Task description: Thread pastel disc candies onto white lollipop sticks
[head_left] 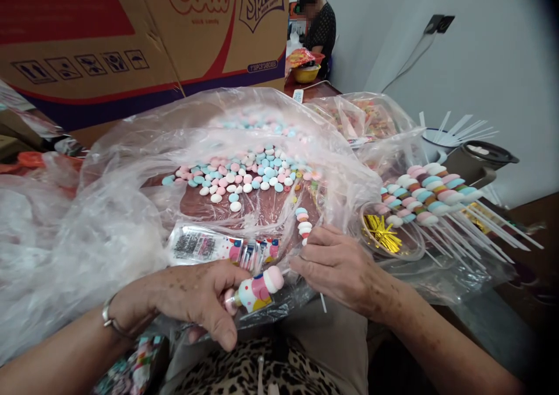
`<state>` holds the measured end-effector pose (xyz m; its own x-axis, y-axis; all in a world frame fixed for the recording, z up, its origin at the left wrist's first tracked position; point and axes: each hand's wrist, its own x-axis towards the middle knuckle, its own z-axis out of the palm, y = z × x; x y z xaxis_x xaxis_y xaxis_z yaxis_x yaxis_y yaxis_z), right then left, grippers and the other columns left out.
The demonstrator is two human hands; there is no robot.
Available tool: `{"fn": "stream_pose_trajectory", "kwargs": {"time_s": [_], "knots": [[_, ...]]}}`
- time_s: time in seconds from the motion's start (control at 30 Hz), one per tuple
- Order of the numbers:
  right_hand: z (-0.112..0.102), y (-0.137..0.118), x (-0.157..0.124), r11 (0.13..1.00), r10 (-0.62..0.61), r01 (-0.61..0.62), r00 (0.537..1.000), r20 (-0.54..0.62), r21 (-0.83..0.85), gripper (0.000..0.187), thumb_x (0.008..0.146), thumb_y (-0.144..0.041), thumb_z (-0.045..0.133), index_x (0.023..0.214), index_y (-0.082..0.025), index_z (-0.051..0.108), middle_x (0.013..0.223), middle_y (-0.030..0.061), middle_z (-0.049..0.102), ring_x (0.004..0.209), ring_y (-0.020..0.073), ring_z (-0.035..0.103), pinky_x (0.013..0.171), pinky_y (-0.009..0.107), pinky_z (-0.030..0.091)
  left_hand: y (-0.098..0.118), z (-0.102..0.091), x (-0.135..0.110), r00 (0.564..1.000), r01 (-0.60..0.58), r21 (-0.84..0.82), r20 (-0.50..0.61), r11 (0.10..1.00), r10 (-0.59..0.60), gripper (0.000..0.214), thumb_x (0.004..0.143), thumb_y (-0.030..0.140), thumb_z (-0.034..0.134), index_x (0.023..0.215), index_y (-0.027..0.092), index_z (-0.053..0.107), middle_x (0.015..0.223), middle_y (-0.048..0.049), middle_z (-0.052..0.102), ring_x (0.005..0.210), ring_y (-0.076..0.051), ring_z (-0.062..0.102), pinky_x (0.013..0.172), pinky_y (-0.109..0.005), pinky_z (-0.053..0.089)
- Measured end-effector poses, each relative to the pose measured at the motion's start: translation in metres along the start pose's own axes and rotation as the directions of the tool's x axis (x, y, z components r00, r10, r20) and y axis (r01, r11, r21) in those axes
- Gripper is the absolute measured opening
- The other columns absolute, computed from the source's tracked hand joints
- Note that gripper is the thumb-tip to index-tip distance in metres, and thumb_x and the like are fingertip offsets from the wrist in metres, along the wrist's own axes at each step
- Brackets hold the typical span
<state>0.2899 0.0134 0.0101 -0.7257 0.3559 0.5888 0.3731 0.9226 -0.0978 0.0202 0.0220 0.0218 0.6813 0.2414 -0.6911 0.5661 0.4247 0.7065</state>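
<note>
My left hand [196, 295] is closed around a small printed candy packet [254, 295], white with pink, blue and yellow. Rounded pink candy shows at both its ends. Just to the right, my right hand [345, 270] pinches a candy stick [304, 225] threaded with blue, pink, white and brown pieces; the bottom of its white stick pokes out below the hand. My right fingertips are close to the packet's pink end; whether they touch is unclear. Flat printed wrappers [207, 245] lie behind my left hand. Loose pink, blue and white candies [247, 187] are spread beyond.
Clear plastic sheeting [117, 168] covers much of the table. On the right, finished-looking candy skewers [430, 194] lie by a tub [419, 249] of gold twist ties [382, 233]. Behind stand a mug of white sticks [437, 141], a dark jug [474, 162] and a large carton [209, 51]. Another person [321, 25] sits farther back.
</note>
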Motion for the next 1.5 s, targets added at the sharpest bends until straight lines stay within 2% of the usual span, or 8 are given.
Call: {"fn": "stream_pose_trajectory", "kwargs": {"time_s": [0.2, 0.57, 0.8, 1.1, 1.2, 1.3, 1.37, 1.5], "knots": [[0.0, -0.004, -0.002, 1.0, -0.002, 0.002, 1.0, 0.005, 0.012, 0.02, 0.097, -0.014, 0.049, 0.085, -0.014, 0.065, 0.071, 0.0022, 0.062, 0.074, 0.0167, 0.047, 0.068, 0.032, 0.035, -0.006, -0.004, 0.003, 1.0, 0.01, 0.016, 0.022, 1.0, -0.01, 0.051, 0.048, 0.041, 0.092, 0.075, 0.02, 0.054, 0.051, 0.0087, 0.053, 0.037, -0.008, 0.043, 0.033, -0.017, 0.037], [0.024, -0.015, 0.004, 0.963, 0.107, -0.138, 0.984, 0.141, 0.23, 0.03, 0.095, -0.014, 0.044, 0.069, -0.017, 0.058, 0.066, 0.0006, 0.059, 0.065, 0.014, 0.047, 0.07, 0.029, 0.04, 0.004, 0.017, 0.016, 0.905, -0.267, 0.328, -0.238, 0.906, 0.353, 0.039, 0.066, 0.046, 0.085, 0.084, 0.018, 0.067, 0.073, 0.0039, 0.054, 0.067, -0.014, 0.043, 0.054, -0.02, 0.031], [-0.002, 0.0, 0.004, 0.939, 0.29, -0.291, 0.956, 0.037, 0.185, 0.017, 0.099, -0.023, 0.048, 0.103, -0.015, 0.063, 0.095, 0.0082, 0.066, 0.091, 0.0186, 0.058, 0.082, 0.032, 0.047, 0.025, 0.035, 0.011, 0.899, -0.243, 0.097, -0.35, 0.965, 0.261, 0.035, 0.094, 0.05, 0.052, 0.079, 0.019, 0.063, 0.061, 0.0029, 0.063, 0.047, -0.011, 0.052, 0.045, -0.02, 0.035], [0.016, 0.0, 0.0, 0.919, 0.273, -0.265, 0.962, 0.014, 0.292, 0.028, 0.102, -0.022, 0.04, 0.081, -0.018, 0.058, 0.075, 0.0037, 0.062, 0.072, 0.0154, 0.053, 0.068, 0.027, 0.044, 0.011, 0.048, 0.03, 0.815, -0.254, 0.083, -0.518, 0.964, 0.259, 0.041, 0.092, 0.054, 0.048, 0.074, 0.019, 0.061, 0.063, -0.0004, 0.068, 0.051, -0.013, 0.061, 0.047, -0.02, 0.038], [0.022, -0.008, 0.002, 0.785, 0.471, -0.421, 0.882, 0.003, 0.454, 0.017, 0.099, -0.025, 0.045, 0.089, -0.019, 0.058, 0.078, 0.0016, 0.06, 0.072, 0.0143, 0.053, 0.068, 0.026, 0.044, 0.014, 0.05, 0.031, 0.763, -0.274, 0.064, -0.592, 0.96, 0.258, 0.04, 0.091, 0.055, 0.048, 0.073, 0.021, 0.058, 0.06, 0.0018, 0.063, 0.048, -0.012, 0.055, 0.046, -0.021, 0.037], [0.026, -0.02, 0.006, 0.429, 0.719, -0.57, 0.685, 0.117, 0.701, 0.023, 0.091, -0.037, 0.06, 0.107, -0.021, 0.053, 0.08, -0.0017, 0.057, 0.07, 0.0131, 0.052, 0.064, 0.025, 0.044, 0.024, 0.05, 0.03, 0.678, -0.307, 0.091, -0.678, 0.947, 0.285, 0.04, 0.09, 0.052, 0.05, 0.065, 0.021, 0.053, 0.052, 0.0058, 0.052, 0.042, -0.01, 0.043, 0.043, -0.021, 0.032], [0.03, -0.028, 0.011, 0.225, 0.742, -0.599, 0.617, 0.264, 0.768, 0.033, 0.083, -0.039, 0.069, 0.105, -0.022, 0.052, 0.079, -0.0033, 0.056, 0.068, 0.0122, 0.05, 0.061, 0.023, 0.043, 0.029, 0.048, 0.031, 0.633, -0.344, 0.125, -0.701, 0.931, 0.328, 0.036, 0.087, 0.048, 0.056, 0.064, 0.02, 0.055, 0.054, 0.006, 0.05, 0.046, -0.009, 0.041, 0.044, -0.02, 0.03], [0.036, -0.035, 0.017, 0.171, 0.765, -0.662, 0.556, 0.326, 0.73, 0.023, 0.083, -0.034, 0.064, 0.072, -0.019, 0.05, 0.068, -0.0045, 0.049, 0.062, 0.0095, 0.043, 0.056, 0.022, 0.038, 0.026, 0.045, 0.036, 0.671, -0.481, -0.042, -0.661, 0.876, 0.337, 0.037, 0.082, 0.052, 0.066, 0.069, 0.018, 0.058, 0.062, 0.0044, 0.053, 0.055, -0.01, 0.046, 0.048, -0.018, 0.036]]}}
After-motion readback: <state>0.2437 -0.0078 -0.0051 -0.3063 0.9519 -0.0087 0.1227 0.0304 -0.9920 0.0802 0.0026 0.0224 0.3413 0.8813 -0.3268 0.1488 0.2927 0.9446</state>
